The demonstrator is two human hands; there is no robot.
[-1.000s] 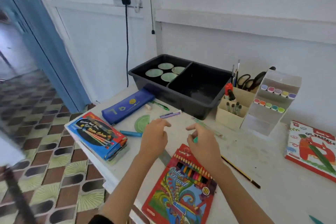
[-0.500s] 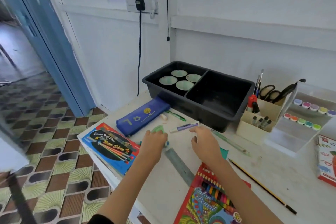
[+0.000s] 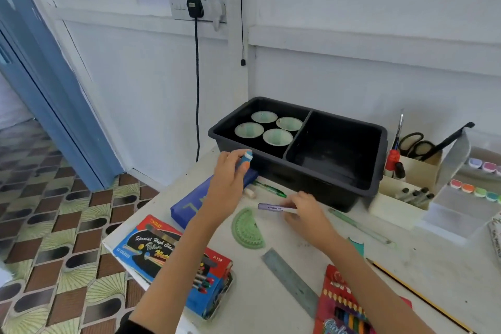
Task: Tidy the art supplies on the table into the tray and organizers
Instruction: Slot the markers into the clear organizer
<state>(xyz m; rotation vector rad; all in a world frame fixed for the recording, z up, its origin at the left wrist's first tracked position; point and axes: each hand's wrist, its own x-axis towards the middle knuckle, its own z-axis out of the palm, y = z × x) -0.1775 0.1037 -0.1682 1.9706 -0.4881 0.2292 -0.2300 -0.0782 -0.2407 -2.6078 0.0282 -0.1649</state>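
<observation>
My left hand (image 3: 229,182) curls around a stubby blue marker (image 3: 246,159) with a white end, held up just in front of the black tray's (image 3: 320,180) left compartment; my right hand (image 3: 307,211) pinches a slim purple marker (image 3: 272,206) with a white barrel, lying crosswise in front of the tray; four pale green cups (image 3: 276,136) sit inside that left compartment; a green protractor (image 3: 248,229) lies flat in front of the tray, nearer me.

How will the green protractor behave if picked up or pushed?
The green protractor looks thin plastic, so probably light and slightly bendy. Lying flat on the table, it should slide, not roll; its edge may be hard to catch.
</observation>
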